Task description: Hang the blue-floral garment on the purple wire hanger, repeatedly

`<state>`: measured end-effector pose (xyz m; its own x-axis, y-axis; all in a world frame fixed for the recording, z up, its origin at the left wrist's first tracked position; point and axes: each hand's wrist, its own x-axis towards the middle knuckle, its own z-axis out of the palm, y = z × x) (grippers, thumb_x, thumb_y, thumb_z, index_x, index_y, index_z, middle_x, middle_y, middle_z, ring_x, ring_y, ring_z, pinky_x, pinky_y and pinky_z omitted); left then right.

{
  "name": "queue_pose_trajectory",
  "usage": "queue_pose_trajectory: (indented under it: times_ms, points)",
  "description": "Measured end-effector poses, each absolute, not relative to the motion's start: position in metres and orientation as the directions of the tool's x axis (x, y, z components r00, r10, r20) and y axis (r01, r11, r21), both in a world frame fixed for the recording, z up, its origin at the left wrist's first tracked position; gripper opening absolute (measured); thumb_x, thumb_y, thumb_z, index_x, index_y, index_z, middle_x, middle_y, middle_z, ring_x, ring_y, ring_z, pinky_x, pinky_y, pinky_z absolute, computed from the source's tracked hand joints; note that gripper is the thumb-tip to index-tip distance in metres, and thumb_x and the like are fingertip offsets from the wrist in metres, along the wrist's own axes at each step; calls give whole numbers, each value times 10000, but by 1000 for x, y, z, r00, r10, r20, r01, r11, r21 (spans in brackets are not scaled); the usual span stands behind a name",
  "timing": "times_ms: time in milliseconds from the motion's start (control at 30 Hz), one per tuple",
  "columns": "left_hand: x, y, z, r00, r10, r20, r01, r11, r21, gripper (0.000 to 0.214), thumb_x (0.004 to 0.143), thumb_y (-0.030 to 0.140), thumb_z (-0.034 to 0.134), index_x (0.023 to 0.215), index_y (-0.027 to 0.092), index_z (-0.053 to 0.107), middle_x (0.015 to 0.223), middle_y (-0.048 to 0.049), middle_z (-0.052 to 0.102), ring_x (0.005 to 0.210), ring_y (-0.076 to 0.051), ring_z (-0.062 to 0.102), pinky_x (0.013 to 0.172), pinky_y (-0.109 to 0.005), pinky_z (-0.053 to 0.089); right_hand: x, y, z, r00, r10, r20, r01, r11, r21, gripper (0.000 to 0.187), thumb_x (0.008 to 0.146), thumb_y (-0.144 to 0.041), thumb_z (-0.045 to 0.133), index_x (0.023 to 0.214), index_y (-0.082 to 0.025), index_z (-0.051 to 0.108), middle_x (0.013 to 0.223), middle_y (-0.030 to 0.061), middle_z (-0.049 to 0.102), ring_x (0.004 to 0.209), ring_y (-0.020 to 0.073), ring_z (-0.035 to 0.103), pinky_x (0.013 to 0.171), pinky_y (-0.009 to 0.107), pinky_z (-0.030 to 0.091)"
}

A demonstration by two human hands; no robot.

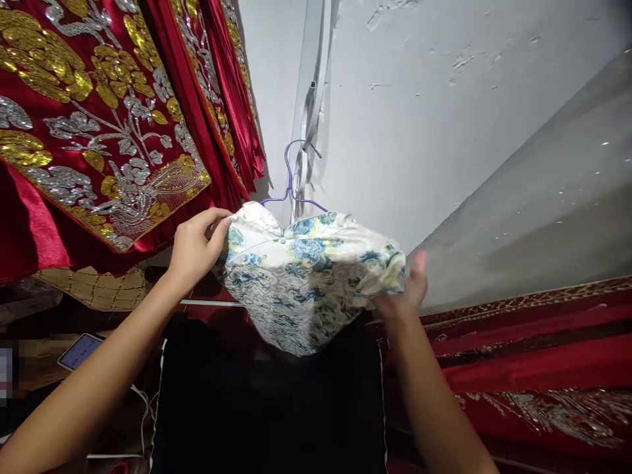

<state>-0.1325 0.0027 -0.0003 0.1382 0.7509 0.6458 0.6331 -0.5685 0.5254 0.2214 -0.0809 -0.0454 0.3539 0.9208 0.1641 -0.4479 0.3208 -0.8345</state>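
A white cheongsam [301, 276] with blue, green and yellow flowers, a stand collar and a slanted piped front hangs before me on a purple wire hanger [289, 191]. The hanger's hook is on a pale metal stand or bracket against the wall. My left hand [197, 243] is closed on the cloth at the left shoulder, thumb and fingers pinching its edge. At the other shoulder, my right hand [409, 289] is beside the sleeve end, smeared by motion. Part of it is behind the cloth, so its grip is unclear.
Red garments [113, 118] with gold and silver embroidery hang at the upper left. More red embroidered cloth [543, 368] lies at the lower right. A scuffed white wall [424, 125] stands behind. At the lower left are a lit phone-like screen [80, 350] and a white cable [144, 408].
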Motion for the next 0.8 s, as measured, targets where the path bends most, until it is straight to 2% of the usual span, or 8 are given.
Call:
queue_pose_trajectory:
  times_ms: [100,200,333,433,533,633,733,800]
  points:
    - [-128,4,5,112,772,625,647,-534,544,339,990,431,453,1042,210,704,910,-29,728,784,-187,639,722,-277,442,229,-86,-17,341,913,222,-502,377,-778,721,841,-800,381,1140,-220,687,1196,118,689,1224,328,605,950,514,560]
    - [-115,17,11,102,778,619,626,-534,568,379,975,489,470,1135,211,670,953,-42,729,802,-197,640,733,-287,445,215,-94,10,277,885,374,-391,459,-797,618,823,-742,465,1135,-262,698,1139,96,707,1257,328,585,1004,538,519]
    - [-96,36,9,105,783,613,515,-570,640,390,896,530,604,1062,188,691,905,-54,727,791,-198,643,716,-282,455,184,-107,23,-155,852,499,-197,469,-861,526,725,-694,633,1018,-271,747,1007,91,717,1216,357,603,995,530,519]
    - [-87,33,-1,106,813,573,269,-578,771,516,946,604,474,910,151,719,792,-77,708,733,-184,647,701,-282,476,169,-111,13,-469,772,429,-4,484,-875,565,775,-716,596,1043,-241,744,1135,108,685,1218,350,593,1033,508,495]
    - [-82,9,-5,-44,811,583,20,-583,813,687,963,672,334,743,149,721,692,-78,669,659,-161,619,663,-273,472,161,-106,-13,-427,814,394,401,561,-725,483,888,-482,615,1322,-271,594,1361,105,570,1321,305,507,1121,499,415]
    - [-76,-24,6,-159,830,534,-274,-557,784,721,988,622,275,575,169,654,543,-43,544,528,-131,517,558,-260,425,148,-97,-41,-321,837,443,699,525,-485,875,821,-301,701,1566,-265,244,1570,147,326,1486,344,263,1183,568,314]
    - [-64,-50,25,54,928,368,-527,-286,800,601,980,525,354,570,173,618,508,-21,493,452,-112,459,489,-246,412,131,-90,-56,-376,756,535,763,581,-284,1017,749,-162,681,1591,-222,113,1626,176,173,1525,396,104,1210,637,178]
    - [-56,-58,31,259,931,256,-566,-68,821,481,955,472,452,657,162,668,574,-33,567,494,-116,529,518,-242,467,125,-90,-59,-381,697,607,756,613,-229,975,701,-126,655,1557,-215,196,1540,181,341,1468,404,259,1197,644,179]
